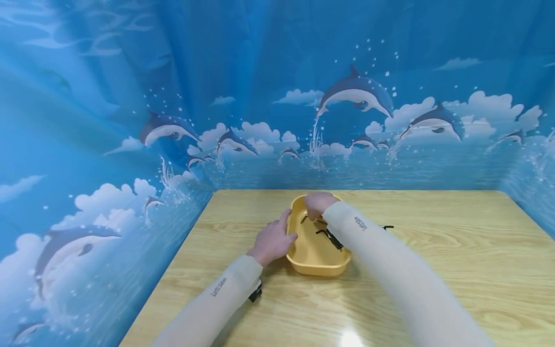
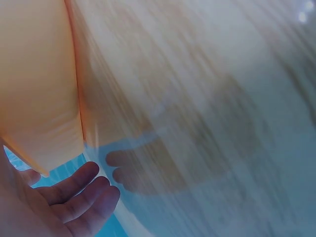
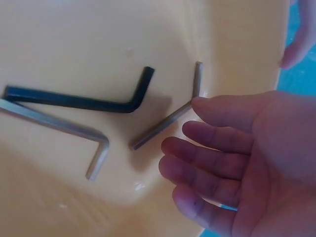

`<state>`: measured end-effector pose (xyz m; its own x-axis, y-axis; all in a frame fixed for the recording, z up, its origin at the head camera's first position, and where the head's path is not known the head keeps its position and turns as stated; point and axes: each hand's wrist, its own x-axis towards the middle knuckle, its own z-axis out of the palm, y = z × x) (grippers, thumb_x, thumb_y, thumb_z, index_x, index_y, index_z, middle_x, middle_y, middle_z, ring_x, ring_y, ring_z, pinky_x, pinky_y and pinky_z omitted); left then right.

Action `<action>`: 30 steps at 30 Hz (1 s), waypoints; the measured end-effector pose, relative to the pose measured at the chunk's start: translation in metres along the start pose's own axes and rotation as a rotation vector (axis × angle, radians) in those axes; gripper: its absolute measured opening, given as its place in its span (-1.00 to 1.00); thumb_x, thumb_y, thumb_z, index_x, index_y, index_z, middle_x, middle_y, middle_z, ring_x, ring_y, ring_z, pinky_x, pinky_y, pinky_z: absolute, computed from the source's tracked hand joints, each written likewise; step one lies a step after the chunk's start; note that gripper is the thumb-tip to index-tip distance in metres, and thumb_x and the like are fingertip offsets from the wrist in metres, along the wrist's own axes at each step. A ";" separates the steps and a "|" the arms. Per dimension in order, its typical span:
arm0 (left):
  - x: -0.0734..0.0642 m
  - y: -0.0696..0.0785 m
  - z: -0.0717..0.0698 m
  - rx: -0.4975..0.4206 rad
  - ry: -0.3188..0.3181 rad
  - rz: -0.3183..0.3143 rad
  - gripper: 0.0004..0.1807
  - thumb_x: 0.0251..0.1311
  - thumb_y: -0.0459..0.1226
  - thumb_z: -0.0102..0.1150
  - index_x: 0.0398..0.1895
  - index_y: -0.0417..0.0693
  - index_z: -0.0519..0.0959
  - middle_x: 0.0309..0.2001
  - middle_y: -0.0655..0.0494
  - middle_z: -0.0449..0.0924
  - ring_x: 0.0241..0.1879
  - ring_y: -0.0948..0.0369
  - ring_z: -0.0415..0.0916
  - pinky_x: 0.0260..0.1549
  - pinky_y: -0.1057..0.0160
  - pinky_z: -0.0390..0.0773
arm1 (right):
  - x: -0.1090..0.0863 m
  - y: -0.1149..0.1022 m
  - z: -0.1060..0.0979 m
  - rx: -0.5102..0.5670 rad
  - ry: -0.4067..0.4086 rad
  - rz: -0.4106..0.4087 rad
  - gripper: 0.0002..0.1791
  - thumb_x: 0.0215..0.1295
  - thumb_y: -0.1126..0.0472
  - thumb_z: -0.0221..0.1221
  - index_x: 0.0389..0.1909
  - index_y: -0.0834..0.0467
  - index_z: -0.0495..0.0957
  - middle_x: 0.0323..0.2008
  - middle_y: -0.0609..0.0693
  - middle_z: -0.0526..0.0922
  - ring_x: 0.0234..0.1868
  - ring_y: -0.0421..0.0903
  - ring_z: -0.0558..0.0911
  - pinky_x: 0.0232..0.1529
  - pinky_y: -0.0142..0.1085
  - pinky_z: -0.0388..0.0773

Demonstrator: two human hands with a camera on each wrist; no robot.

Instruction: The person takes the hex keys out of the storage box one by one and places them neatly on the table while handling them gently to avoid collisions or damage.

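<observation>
A yellow plastic tub (image 1: 318,270) stands on the wooden table. My left hand (image 1: 273,239) rests at its left rim, thumb over the edge; in the left wrist view the other fingers (image 2: 79,192) hang loose beside the outer wall. My right hand (image 1: 318,202) reaches down inside the far end. Seen from the right wrist, its thumb tip touches the bend of a small hex key (image 3: 160,126), while the other fingers are loosely bent. A larger black hex key (image 3: 74,100) and a silver hex key (image 3: 54,122) lie beside it on the tub floor.
The bent end of another dark rod (image 1: 388,226) shows on the table past the right sleeve. A blue dolphin-printed curtain (image 1: 260,111) runs along the back and left of the wooden table (image 1: 455,250). The right forearm covers part of the tub's right side.
</observation>
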<state>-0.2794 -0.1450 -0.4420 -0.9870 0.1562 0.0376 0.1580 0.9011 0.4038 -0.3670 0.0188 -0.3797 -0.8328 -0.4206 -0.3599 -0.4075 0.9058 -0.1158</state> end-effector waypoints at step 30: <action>-0.003 0.002 0.000 -0.003 0.017 -0.010 -0.20 0.34 0.00 0.04 0.61 0.13 0.05 0.21 -0.14 0.58 0.12 -0.08 0.58 0.01 -0.14 0.60 | -0.006 0.006 0.011 0.000 -0.004 0.023 -0.71 0.09 0.56 0.08 -0.36 0.12 0.61 -0.31 0.03 0.64 -0.47 -0.11 0.46 -0.51 -0.33 0.47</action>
<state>-0.2765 -0.1433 -0.4410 -0.9888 0.1407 0.0490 0.1484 0.9014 0.4068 -0.3599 0.0272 -0.3885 -0.8403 -0.3997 -0.3663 -0.3882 0.9152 -0.1080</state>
